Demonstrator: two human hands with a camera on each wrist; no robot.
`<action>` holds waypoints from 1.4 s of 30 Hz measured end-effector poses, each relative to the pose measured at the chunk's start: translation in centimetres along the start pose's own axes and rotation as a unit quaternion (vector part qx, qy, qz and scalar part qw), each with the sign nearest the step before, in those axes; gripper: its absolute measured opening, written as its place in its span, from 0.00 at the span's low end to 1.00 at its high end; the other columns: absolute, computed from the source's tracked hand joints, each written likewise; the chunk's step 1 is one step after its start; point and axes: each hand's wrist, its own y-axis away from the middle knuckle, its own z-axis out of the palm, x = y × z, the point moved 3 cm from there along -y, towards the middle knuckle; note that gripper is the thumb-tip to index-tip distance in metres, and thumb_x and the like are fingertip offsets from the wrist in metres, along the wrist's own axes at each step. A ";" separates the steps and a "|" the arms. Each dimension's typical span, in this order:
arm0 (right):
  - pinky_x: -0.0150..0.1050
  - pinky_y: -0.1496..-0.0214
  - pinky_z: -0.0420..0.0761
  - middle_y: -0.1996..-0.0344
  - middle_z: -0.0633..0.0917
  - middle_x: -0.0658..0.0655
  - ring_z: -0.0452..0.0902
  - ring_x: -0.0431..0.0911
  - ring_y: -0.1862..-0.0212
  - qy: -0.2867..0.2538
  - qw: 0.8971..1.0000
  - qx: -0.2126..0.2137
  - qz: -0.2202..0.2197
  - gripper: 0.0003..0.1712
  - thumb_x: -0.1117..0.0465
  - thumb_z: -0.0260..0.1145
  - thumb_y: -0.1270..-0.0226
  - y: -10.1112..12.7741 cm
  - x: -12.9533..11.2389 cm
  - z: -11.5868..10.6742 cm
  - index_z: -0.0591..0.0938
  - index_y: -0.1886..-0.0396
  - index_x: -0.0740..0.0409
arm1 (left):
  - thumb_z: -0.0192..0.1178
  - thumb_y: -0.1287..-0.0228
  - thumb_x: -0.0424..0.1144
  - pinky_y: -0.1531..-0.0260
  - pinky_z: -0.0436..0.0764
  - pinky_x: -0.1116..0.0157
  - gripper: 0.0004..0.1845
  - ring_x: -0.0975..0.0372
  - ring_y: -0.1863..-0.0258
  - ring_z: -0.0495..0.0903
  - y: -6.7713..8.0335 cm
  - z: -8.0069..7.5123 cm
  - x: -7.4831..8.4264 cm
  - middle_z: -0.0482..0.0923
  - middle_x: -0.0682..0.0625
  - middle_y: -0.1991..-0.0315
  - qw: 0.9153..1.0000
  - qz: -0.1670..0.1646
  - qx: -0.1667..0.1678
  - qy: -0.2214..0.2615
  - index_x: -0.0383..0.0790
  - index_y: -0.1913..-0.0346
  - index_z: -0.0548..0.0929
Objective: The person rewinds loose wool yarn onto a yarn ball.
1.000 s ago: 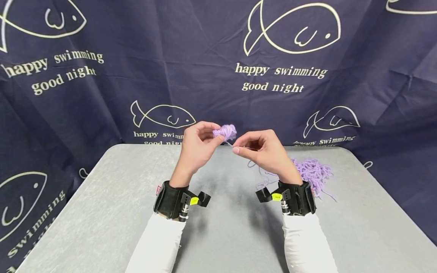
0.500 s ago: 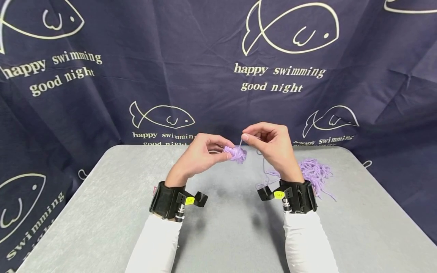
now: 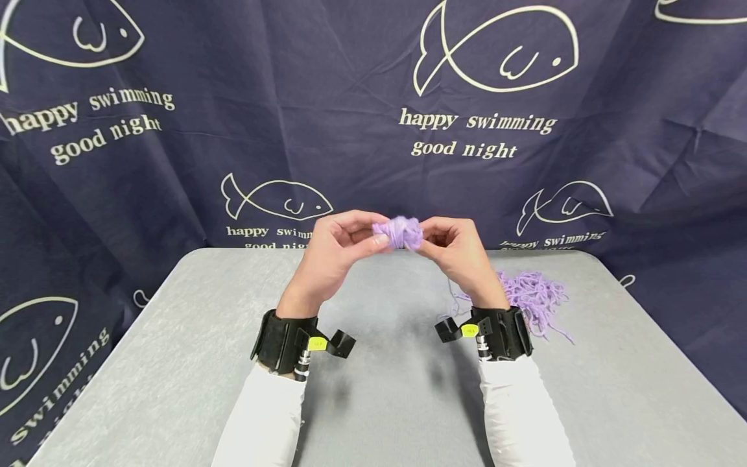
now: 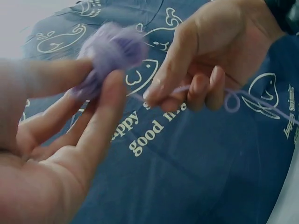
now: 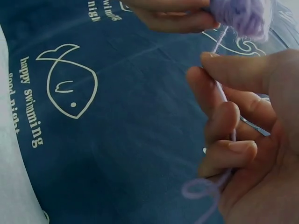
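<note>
A small wound ball of lilac yarn [image 3: 403, 232] is held up above the far part of the table by my left hand [image 3: 335, 250], thumb and fingertips pinching its left end. Just right of it, my right hand [image 3: 458, 250] pinches the loose strand [image 5: 219, 44] between thumb and forefinger. In the right wrist view the strand runs from the ball through the curled fingers and trails off in a small loop [image 5: 198, 189]. The left wrist view shows the ball [image 4: 110, 56] close up, slightly blurred, with the strand leading to the right fingertips [image 4: 154, 93].
A tangled heap of lilac yarn [image 3: 533, 295] lies on the grey table [image 3: 192, 363] behind my right wrist, a strand trailing left from it. A dark blue curtain [image 3: 362, 130] with fish drawings hangs behind the table. Both wrists wear black camera bands [image 3: 286, 340].
The ball first came down and to the right while the right hand rose with the strand. Now the ball is raised again and the right hand is lower, behind the ball's right side.
</note>
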 end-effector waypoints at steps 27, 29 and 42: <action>0.31 0.77 0.69 0.75 0.86 0.54 0.70 0.40 0.78 -0.003 0.998 0.056 -0.040 0.05 0.68 0.76 0.40 0.7 -1.9 -0.4 0.89 0.65 0.65 | 0.65 0.43 0.21 0.64 0.84 0.65 0.09 0.59 0.68 0.84 0.2 0.0 -1.2 0.86 0.43 0.66 0.962 -0.077 -0.070 -0.252 0.26 0.58 0.86; 0.31 0.76 0.70 0.74 0.87 0.54 0.73 0.40 0.77 -0.014 0.997 0.063 -0.038 0.06 0.68 0.76 0.40 0.6 -1.7 -0.5 0.89 0.65 0.66 | 0.66 0.42 0.21 0.60 0.85 0.63 0.09 0.58 0.66 0.85 0.3 0.1 -1.2 0.86 0.43 0.65 0.964 -0.081 -0.114 -0.228 0.26 0.58 0.86; 0.31 0.75 0.73 0.74 0.86 0.53 0.74 0.40 0.76 -0.031 0.999 0.021 0.004 0.05 0.71 0.74 0.39 0.1 0.0 0.2 0.88 0.63 0.67 | 0.62 0.40 0.17 0.54 0.85 0.62 0.11 0.59 0.60 0.86 0.3 0.1 -0.2 0.86 0.48 0.61 0.997 -0.027 -0.070 -0.036 0.24 0.54 0.83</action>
